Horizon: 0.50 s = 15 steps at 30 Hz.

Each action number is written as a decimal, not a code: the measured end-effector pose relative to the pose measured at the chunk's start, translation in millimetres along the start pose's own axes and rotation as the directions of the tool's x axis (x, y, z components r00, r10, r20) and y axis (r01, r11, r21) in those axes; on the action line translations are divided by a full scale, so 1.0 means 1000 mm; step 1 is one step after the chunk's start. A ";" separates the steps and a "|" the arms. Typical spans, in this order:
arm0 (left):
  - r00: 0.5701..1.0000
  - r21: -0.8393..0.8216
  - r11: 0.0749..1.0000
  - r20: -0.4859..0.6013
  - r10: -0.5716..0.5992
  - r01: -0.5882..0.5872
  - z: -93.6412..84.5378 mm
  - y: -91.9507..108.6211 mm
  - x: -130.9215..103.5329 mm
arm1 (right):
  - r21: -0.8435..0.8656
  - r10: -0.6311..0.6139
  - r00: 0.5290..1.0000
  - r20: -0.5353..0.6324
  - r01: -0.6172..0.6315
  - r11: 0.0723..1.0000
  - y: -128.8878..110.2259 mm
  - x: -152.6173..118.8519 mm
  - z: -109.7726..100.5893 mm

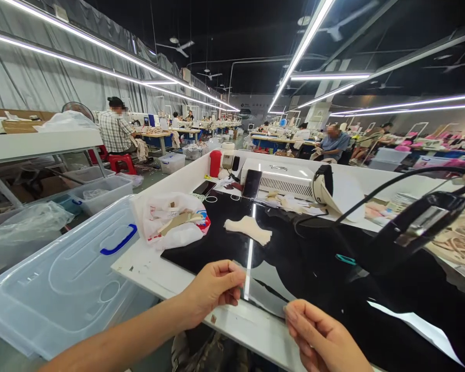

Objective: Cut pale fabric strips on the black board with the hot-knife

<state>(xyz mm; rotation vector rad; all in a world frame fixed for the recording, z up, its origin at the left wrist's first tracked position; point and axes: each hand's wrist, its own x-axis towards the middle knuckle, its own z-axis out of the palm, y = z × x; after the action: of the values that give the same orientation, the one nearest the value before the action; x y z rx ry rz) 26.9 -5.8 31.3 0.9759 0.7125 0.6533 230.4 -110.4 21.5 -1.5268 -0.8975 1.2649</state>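
Observation:
A thin, clear, greyish sheet (269, 281) stretches between my hands, over the front edge of the black table mat (294, 258). My left hand (219, 287) is closed in a pinch at the sheet's left edge. At its lower right corner, my right hand (320, 333) pinches with thumb and fingers. Past the sheet, a cream-coloured cut fabric piece (248, 228) lies flat on the mat, apart from both hands. To its left, a white plastic bag (174, 235) holds beige pieces (183, 221).
A black lamp-like device (422, 222) on a cable leans over the mat's right side, near a teal clip-like tool (345, 259). White paper (418, 323) lies at right. Behind are a phone (251, 183) and a vented white machine (282, 175). A lidded plastic bin (62, 279) stands left; people sit further back.

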 end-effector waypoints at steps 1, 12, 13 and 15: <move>1.000 0.007 1.000 -0.011 -0.015 0.015 -0.001 0.001 0.000 | 0.027 0.021 1.000 0.012 -0.022 0.999 0.001 0.000 0.000; 0.996 0.056 0.994 -0.013 -0.092 0.092 -0.014 -0.006 0.003 | 0.234 0.093 0.985 0.143 -0.125 0.964 0.003 0.002 0.004; 0.995 0.037 0.994 -0.015 -0.100 0.100 -0.014 -0.006 0.003 | 0.243 0.102 0.982 0.162 -0.139 0.960 0.003 0.001 0.004; 0.993 0.001 0.994 -0.018 -0.113 0.113 -0.013 -0.005 0.003 | 0.252 0.114 0.975 0.191 -0.161 0.954 0.002 -0.002 0.005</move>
<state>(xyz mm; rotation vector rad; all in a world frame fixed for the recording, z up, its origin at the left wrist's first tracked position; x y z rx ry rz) 19.3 0.6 21.7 0.9260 0.7786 0.5630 225.5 -111.6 19.5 -1.2975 -0.7046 1.5729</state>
